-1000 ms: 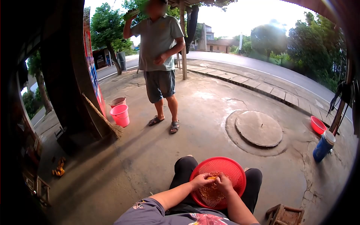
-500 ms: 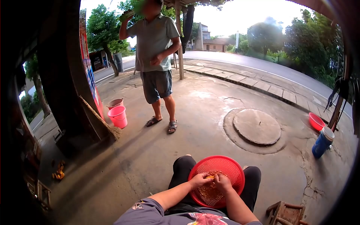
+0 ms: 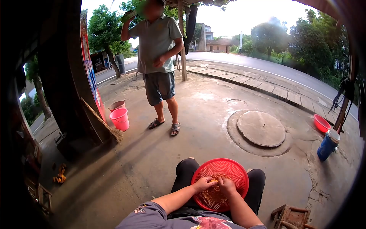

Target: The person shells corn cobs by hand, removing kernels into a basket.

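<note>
On my lap rests a red perforated plastic basket [image 3: 239,173], tilted a little toward me. Small orange-brown kernels [image 3: 213,196] lie over its bottom. My left hand [image 3: 204,184] is closed on one end of a yellow-orange corn cob [image 3: 214,181], held just above the basket. From the other side my right hand [image 3: 227,186] presses its closed fingers against the same cob. Most of the cob is hidden by the fingers.
A person [image 3: 158,49] stands ahead, one hand raised with a green object. Pink bucket [image 3: 120,120], broom [image 3: 114,133] and yellow cobs [image 3: 59,176] are left. At right are a round concrete cover [image 3: 261,129], blue jug [image 3: 328,145], red basin [image 3: 321,124] and wooden stool [image 3: 291,217].
Both hands stay over the basket with the cob between them; only slight finger movement shows. The standing person has barely moved.
</note>
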`<state>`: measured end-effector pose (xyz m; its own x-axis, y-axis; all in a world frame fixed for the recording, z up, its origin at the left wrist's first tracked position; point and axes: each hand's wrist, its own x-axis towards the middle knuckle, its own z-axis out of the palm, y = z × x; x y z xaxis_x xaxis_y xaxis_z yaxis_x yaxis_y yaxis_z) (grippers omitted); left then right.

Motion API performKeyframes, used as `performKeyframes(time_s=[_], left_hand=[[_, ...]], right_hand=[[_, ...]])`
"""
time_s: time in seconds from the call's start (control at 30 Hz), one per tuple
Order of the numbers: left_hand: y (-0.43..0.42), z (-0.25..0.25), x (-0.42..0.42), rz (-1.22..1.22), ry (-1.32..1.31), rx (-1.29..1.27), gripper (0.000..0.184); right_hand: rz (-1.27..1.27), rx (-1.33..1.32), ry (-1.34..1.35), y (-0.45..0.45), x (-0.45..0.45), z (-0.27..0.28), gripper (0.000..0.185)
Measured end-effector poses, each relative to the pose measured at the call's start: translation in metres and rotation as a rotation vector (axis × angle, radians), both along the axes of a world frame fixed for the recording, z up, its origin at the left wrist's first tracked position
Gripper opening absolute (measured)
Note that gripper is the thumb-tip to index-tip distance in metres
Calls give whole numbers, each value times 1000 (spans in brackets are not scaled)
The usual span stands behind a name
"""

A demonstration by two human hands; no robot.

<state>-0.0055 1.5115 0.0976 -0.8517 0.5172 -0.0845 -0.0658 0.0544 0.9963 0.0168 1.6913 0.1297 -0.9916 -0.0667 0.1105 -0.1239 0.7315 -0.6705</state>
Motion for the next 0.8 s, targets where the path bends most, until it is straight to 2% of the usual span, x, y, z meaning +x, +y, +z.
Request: performKeyframes(time_s=[0.23, 0.3, 0.37, 0.43, 0.57, 0.63, 0.73, 0.8], left_hand=[[2, -2, 1, -1, 10, -18, 30], [1, 1, -1, -32, -3, -59, 30], [2, 3, 3, -62, -17, -102, 31], [5, 9, 10, -39, 102, -114, 30], [2, 3, 3, -27, 34, -25, 31], [2, 3, 2, -9, 39, -11, 32], [0, 7, 2, 5, 15, 21, 33], [0, 7, 2, 2, -10, 40, 34]], right_hand=[[7, 17, -62, 2, 3, 7, 38], [49, 76, -38, 10, -10, -29, 38], [91, 134, -14, 12, -12, -37, 37], [-31, 69, -158, 6, -1, -2, 35], [-62, -138, -123, 7, -5, -7, 41], [-37, -270, -239, 6, -1, 3, 33], [-14, -274, -227, 4, 3, 12, 33], [-7, -369, -252, 10, -12, -28, 34]])
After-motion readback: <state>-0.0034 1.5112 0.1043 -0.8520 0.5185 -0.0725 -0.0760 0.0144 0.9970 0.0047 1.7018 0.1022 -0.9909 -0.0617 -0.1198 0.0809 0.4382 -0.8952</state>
